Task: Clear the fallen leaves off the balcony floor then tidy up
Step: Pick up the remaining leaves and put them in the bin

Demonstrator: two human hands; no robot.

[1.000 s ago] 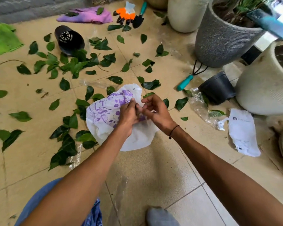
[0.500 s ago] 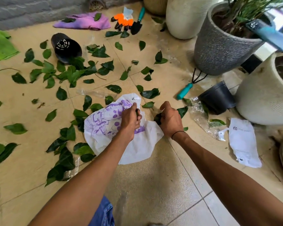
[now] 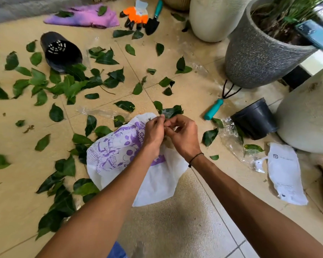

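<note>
head: both hands (image 3: 171, 134) apparently pinch bag (image 3: 119, 155) rim.

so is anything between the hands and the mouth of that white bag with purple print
Nothing visible. The left hand and right hand both pinch the top edge of the white plastic bag with purple print, which lies on the tan tiled floor. Scattered green leaves lie around it, none over the hands.

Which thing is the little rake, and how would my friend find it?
Start at the big grey pot on the right. On the floor just in front of it lies the little rake, beside a tipped black pot. It has a teal handle and three bent black prongs; the teal-handled trowel has a flat blade.
</note>
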